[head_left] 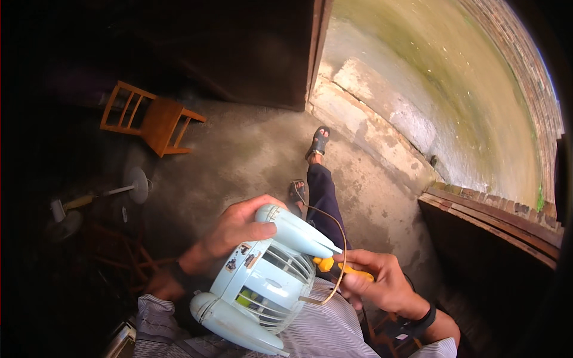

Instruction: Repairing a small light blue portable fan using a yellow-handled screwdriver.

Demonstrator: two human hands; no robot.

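A pale blue plastic appliance (276,280), with a barred grille in its middle and a rocket-shaped pod on either side, lies tilted against my lap. Something green shows behind its bars. My left hand (242,225) grips the upper pod, thumb on top. In my right hand (379,279) is a screwdriver (324,264) with a yellow-and-black handle, held close to that pod's tapered end; its tip is hidden. A thin beige cord (342,238) leaves the grille, passes by my right fingers and loops up toward my feet.
On the concrete floor (250,143), a wooden chair (156,122) is at the far left. Below it lies a white stand fan (137,185). A doorway at the upper right, edged by a stone sill (370,128), opens onto wet ground. My sandalled foot (319,142) is stretched toward it.
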